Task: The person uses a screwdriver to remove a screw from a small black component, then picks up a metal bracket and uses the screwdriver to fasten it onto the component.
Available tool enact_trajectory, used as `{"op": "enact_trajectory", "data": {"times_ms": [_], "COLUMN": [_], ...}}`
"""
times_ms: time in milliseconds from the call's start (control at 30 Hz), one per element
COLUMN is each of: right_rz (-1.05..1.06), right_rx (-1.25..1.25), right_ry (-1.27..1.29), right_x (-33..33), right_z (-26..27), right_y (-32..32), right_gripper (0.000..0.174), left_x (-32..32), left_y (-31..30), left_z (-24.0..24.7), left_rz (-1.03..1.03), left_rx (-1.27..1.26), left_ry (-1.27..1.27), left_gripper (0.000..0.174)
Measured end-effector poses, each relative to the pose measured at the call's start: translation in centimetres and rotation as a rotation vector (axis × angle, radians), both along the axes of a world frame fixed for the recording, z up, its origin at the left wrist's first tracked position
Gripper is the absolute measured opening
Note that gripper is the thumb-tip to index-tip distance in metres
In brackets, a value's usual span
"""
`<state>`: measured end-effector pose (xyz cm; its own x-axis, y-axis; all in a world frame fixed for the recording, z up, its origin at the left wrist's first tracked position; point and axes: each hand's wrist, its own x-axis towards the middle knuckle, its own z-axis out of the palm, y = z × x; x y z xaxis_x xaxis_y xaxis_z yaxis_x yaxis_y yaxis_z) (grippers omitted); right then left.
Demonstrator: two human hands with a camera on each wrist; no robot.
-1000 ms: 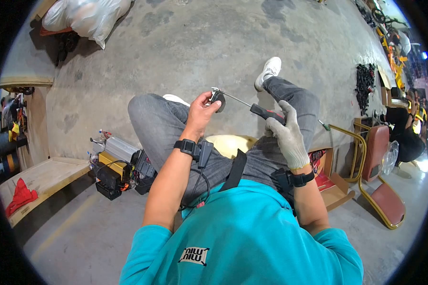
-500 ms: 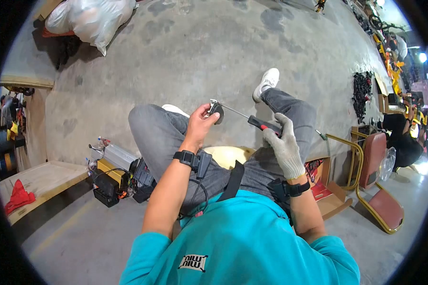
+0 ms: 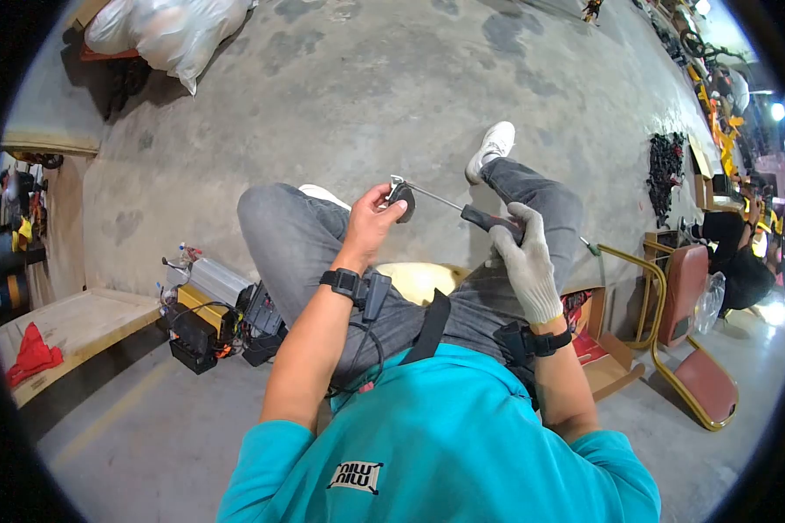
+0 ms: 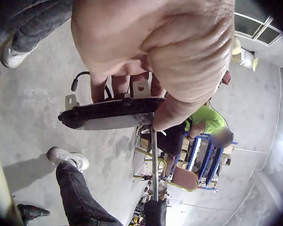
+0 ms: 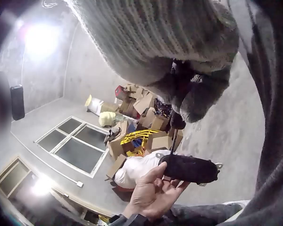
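My bare left hand (image 3: 371,225) pinches a black oblong part (image 4: 113,112) between thumb and fingers, out in front of my knees. Metal tabs (image 4: 141,88) with holes stick out from its edge, and a short black cable (image 4: 80,77) ends in a small plug. In my gloved right hand (image 3: 529,266) I grip the dark handle of a screwdriver (image 3: 488,221). Its metal shaft (image 4: 155,165) reaches across to the end of the part beside my left thumb; the tip is hidden behind the thumb in the left wrist view.
Left of my leg, a silver and yellow device with wires (image 3: 218,301) sits near a low wooden bench (image 3: 87,327) bearing a red cloth (image 3: 35,356). At right are an open cardboard box (image 3: 615,353) and a chair (image 3: 685,296). White bags (image 3: 170,35) lie far left on the concrete floor.
The screwdriver handle has turned, its red patch now hidden, and my right fingers have shifted and closed round it. My left hand keeps hold of the black part in nearly the same place.
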<state>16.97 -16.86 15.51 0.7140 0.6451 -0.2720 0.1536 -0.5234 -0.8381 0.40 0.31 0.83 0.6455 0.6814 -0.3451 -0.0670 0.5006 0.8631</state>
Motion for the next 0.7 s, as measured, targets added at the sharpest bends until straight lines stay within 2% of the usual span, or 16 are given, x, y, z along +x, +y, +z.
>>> {"op": "enact_trajectory", "data": {"times_ms": [67, 100, 167, 200, 267, 300, 367, 467, 500, 567, 700], "right_rz": [-0.074, -0.074, -0.113, -0.112, -0.086, -0.084, -0.016, -0.003, -0.001, -0.142, -0.142], "right_rx": [-0.054, -0.055, -0.051, -0.051, -0.038, -0.039, 0.047, 0.018, 0.017, -0.090, -0.087], "right_ry": [0.244, 0.244, 0.418, 0.417, 0.129, 0.130, -0.033, 0.000, 0.001, 0.312, 0.313], "right_x": [0.6, 0.8, 1.0, 0.8, 0.1, -0.1, -0.4, 1.0, 1.0, 1.0, 0.5], "right_z": [-0.2, -0.2, -0.3, -0.2, -0.2, -0.1, 0.3, -2.4, -1.8, 0.2, 0.2], "right_y": [-0.1, -0.2, -0.3, -0.3, -0.1, 0.1, 0.2, -0.8, -0.5, 0.3, 0.4], "right_gripper": [0.053, 0.053, 0.053, 0.053, 0.053, 0.053, 0.054, 0.055, 0.055, 0.055, 0.050], "left_x": [0.0, 0.0, 0.0, 0.0, 0.1, 0.0, 0.0, 0.1, 0.0, 0.0, 0.0], "left_y": [-0.1, -0.1, 0.0, -0.1, 0.0, 0.0, -0.1, -0.1, -0.1, -0.1, -0.1], "left_z": [0.0, 0.0, 0.1, 0.2, 0.3, 0.3, 0.0, 0.0, 0.2, 0.6, 0.6], "left_rz": [0.004, 0.007, 0.006, 0.004, 0.000, -0.008, 0.004, 0.005, -0.003, -0.004, -0.002], "left_rx": [-0.002, -0.003, -0.005, -0.007, -0.009, -0.012, -0.003, -0.002, -0.010, -0.012, -0.001], "left_ry": [-0.002, -0.004, -0.007, -0.008, -0.006, -0.003, -0.016, -0.021, -0.008, -0.011, -0.002], "left_gripper": [0.038, 0.038, 0.038, 0.038, 0.038, 0.038, 0.038, 0.038, 0.038, 0.038, 0.038]}}
